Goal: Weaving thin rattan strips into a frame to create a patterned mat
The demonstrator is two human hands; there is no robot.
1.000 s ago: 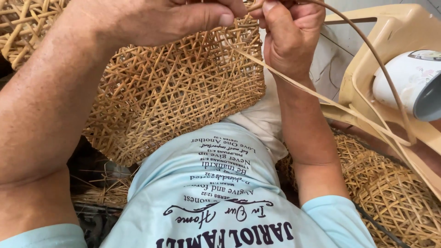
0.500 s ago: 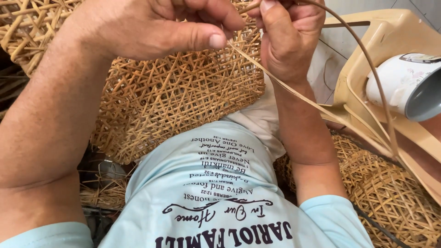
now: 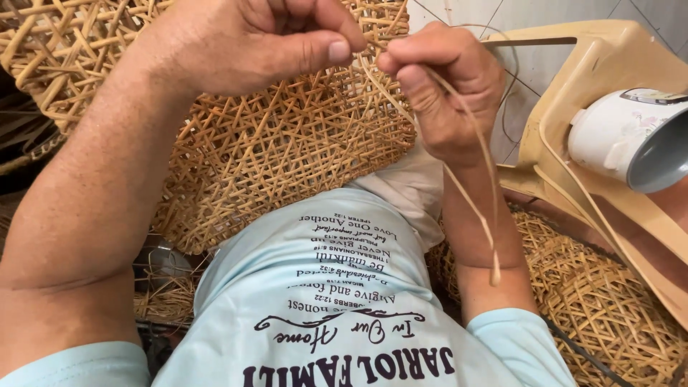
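Now | L hand [image 3: 251, 43] + R hand [image 3: 448, 86] grips pinched on rattan strip [image 3: 473, 172] | woven panel [image 3: 287, 150] just below.

1. I see a thin, flat, pale tan rattan strip [image 3: 479, 208] pinched up top; it loops and hangs down, its free end dangling loose.
2. Behind it, an open-lattice woven rattan panel [image 3: 272, 150] in golden brown stands tilted above my lap, its lower edge curving.

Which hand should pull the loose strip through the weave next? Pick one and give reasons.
Probably the right hand: the loose cane strip already runs through its grip and hangs free below. The left hand pinches near the woven panel, seemingly steadying it.
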